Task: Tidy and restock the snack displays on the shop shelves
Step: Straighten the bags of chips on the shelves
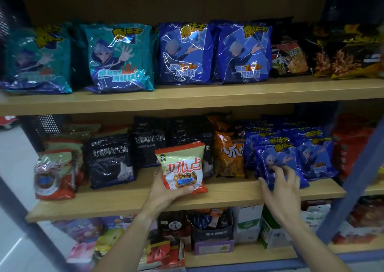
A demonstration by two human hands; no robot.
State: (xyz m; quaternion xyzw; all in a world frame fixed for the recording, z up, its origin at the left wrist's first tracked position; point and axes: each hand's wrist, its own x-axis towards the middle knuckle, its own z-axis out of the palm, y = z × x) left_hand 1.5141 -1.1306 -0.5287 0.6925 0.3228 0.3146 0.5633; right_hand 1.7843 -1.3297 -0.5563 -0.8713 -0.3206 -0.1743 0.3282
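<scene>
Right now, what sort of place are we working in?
Most likely a small shop's snack aisle: tiered wooden shelves hold rows of matching blue packets, black packets and boxed goods below. The left hand holds a red-and-white packet; the right hand touches a blue packet.

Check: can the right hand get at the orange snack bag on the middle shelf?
Probably yes. The right hand rests on a blue bag right beside the orange snack bag, whose front is uncovered at the shelf edge.
</scene>
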